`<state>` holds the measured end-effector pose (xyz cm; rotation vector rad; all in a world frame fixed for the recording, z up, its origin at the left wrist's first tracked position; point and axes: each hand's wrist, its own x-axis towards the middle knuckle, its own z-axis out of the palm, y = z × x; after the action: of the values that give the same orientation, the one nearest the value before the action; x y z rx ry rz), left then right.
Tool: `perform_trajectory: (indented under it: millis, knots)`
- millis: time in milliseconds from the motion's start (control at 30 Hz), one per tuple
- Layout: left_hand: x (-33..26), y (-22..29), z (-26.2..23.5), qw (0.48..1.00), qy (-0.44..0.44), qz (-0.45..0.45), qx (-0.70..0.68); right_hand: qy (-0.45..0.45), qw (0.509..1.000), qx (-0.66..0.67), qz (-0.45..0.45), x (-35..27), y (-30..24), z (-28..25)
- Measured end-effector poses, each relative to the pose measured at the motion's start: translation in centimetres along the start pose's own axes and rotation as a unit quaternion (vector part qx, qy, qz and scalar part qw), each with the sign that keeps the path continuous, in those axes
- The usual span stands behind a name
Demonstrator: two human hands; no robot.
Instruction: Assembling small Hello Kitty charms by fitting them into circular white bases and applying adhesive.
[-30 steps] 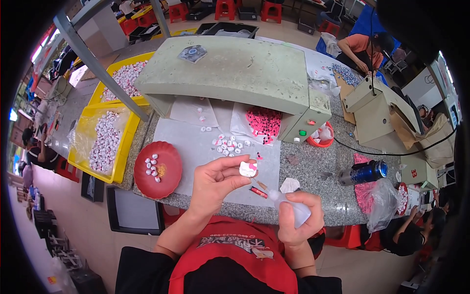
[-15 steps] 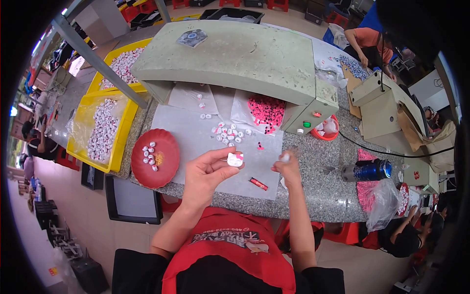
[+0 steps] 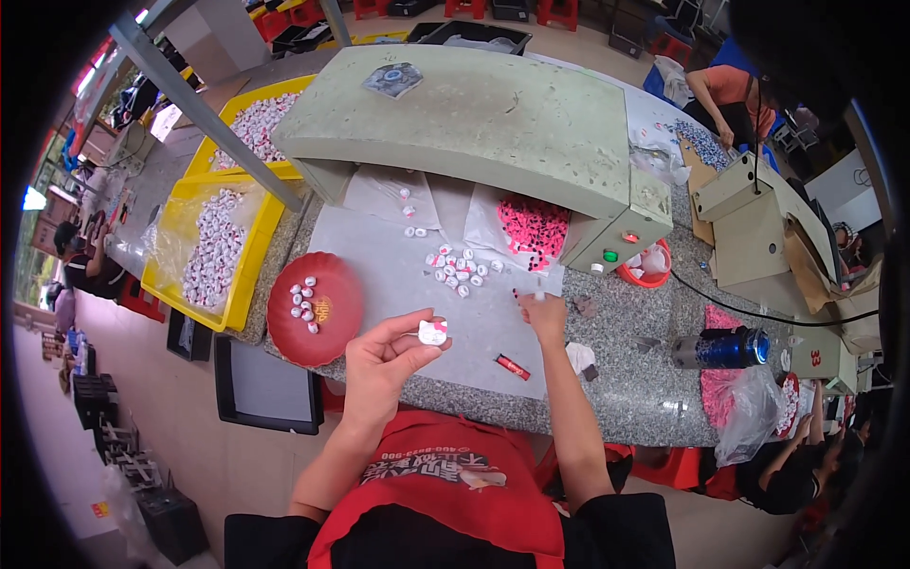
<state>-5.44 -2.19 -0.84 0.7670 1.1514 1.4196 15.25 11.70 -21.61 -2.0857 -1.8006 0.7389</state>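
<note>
Between the thumb and fingers of my left hand (image 3: pixel 384 365) is a small white cat-head-shaped piece (image 3: pixel 433 332) with a pink patch. My right hand (image 3: pixel 543 316) is closed, its fingertips down on the white sheet (image 3: pixel 379 256) just in front of the pile of small pink and black pieces (image 3: pixel 533 228). Something whitish shows at its fingers; I cannot make out what they grip. Several white pieces (image 3: pixel 459 270) lie loosely grouped between the hands and the machine. A red stick-shaped packet (image 3: pixel 512 367) rests near the sheet's front edge.
A pale green machine hood (image 3: pixel 455 123) arches over the sheet's far part. Left stand a red dish (image 3: pixel 336 332) with several white pieces and yellow trays (image 3: pixel 251 275) full of more. Right are a red bowl (image 3: pixel 654 268), a black cable (image 3: pixel 749 308) and a blue bottle (image 3: pixel 725 348). Another person works far right.
My right hand has moved left over the sheet, to where small pink and black bits lay. My left hand still holds the white piece, now slightly nearer me. The whole view has shifted a little.
</note>
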Motion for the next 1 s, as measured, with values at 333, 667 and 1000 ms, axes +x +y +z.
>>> perform_trajectory:
  millis: [333, 667, 1000]
  knots:
    - [1.9, -2.2, 3.3, 0.994, -0.106, -0.02, -0.009, -0.194, 0.712, 0.672, 0.065, -10.9, -4.4, -12.4]
    - [1.2, -2.5, 3.1, 0.994, -0.111, 0.005, 0.014, -0.152, 0.708, 0.685, 0.078, -12.9, -4.6, -12.2]
    - [0.6, -2.1, 2.5, 0.993, -0.087, 0.07, 0.048, -0.179, 0.746, 0.641, 0.012, -14.3, -7.3, -14.5]
